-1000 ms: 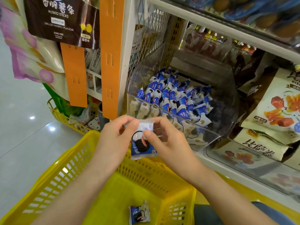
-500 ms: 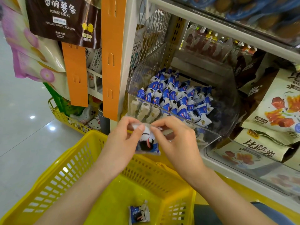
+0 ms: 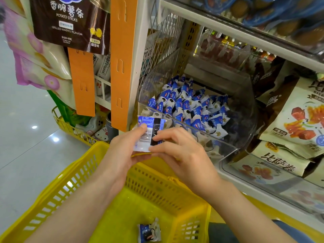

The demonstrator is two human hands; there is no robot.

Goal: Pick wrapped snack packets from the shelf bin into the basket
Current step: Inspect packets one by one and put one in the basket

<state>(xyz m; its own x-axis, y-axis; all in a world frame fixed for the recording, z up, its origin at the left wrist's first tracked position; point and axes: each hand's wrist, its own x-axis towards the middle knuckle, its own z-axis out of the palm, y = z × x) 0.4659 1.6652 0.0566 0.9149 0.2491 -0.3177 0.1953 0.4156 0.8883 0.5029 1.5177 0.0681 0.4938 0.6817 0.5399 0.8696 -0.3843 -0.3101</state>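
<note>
Packet work goes on above the far rim of the yellow basket [image 3: 70, 181], just in front of the clear shelf bin [image 3: 236, 139]. Both hands hold one blue-and-white snack packet [image 3: 149, 128] upright, its back turned to the camera so that the barcode and a dark seam strip show. The left hand [image 3: 122, 155] pinches it from the left, thumb pressed on the face beside the barcode and the other fingers curled behind and under the lower edge. The right hand [image 3: 182, 155] pinches the right side and the bottom corner, its fingertips bent onto the wrapper. The packet's top edge overlaps the bin's front wall in view; whether the two touch cannot be told.

A second packet [image 3: 149, 233] of the same kind lies on the basket floor near the right wall. Inside the bin, a heap of packets [image 3: 189, 106] fills the left and middle. A brown potato sticks bag [image 3: 70, 23] hangs at the upper left beside orange hanging strips [image 3: 122, 58], and pale snack bags [image 3: 301, 116] lie right of the bin. Another yellow wire basket [image 3: 70, 128] stands at floor level beyond the strips.
</note>
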